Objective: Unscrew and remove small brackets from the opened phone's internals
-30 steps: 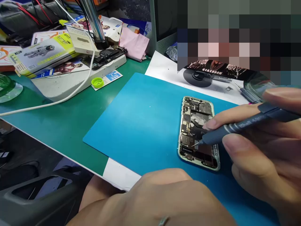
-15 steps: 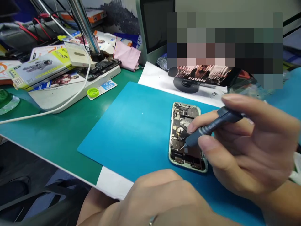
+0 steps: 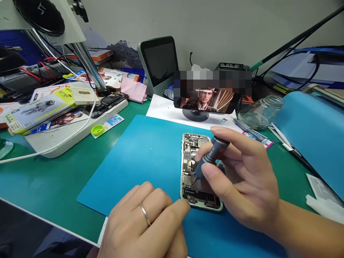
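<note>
Pinched between thumb and fingers, a dark screwdriver is held in the right hand, its thin tip slanting down to the lower left part of an opened phone; whether the tip touches the parts there I cannot tell. That phone lies flat, its inner parts showing, on the right-hand side of a blue mat. At its lower left corner is the left hand, curled with the knuckles up and a ring on one finger; its palm is hidden, so I cannot tell whether it holds anything. Beyond the mat, a lit screen stands on a sheet of white paper, with a glass jar lying tilted to its right. On the left of the green table, a box rests on a white base, and a lime-green cap sits on a card just beside the base.
</note>
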The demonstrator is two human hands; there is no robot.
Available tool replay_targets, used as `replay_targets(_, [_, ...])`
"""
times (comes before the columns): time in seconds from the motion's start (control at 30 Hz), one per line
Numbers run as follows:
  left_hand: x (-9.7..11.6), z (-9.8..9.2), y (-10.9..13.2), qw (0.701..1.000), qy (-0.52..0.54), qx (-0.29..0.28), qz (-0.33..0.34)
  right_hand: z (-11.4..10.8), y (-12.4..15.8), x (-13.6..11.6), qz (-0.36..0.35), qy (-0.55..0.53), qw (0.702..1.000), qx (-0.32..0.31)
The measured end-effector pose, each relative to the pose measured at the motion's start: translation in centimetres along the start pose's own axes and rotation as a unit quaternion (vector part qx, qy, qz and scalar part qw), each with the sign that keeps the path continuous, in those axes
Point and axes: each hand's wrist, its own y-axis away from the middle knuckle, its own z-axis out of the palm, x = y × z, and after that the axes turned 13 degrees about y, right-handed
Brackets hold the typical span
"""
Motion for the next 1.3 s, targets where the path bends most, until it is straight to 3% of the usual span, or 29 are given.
replay_targets(0.23, [-0.2,0.5,0.1,0.997,-0.015,-0.057,0.04,0.1,-0.1,0.1,-0.042,-0.003,0.999,0.0])
replay_targets(0.33, [0.0,1.0,-0.4,0.997,-0.023,-0.047,0.05,-0.1,-0.1,0.1,-0.085,0.008,0.996,-0.019])
replay_targets(0.6, [0.3,1.1,-0.8,0.998,-0.034,-0.035,0.032,-0.4,-0.3,0.1,-0.104,0.021,0.994,-0.027])
replay_targets(1.3, [0.3,1.9,-0.6,1.0,-0.029,0.004,0.006,-0.3,0.2,0.7,-0.088,0.056,0.994,-0.033])
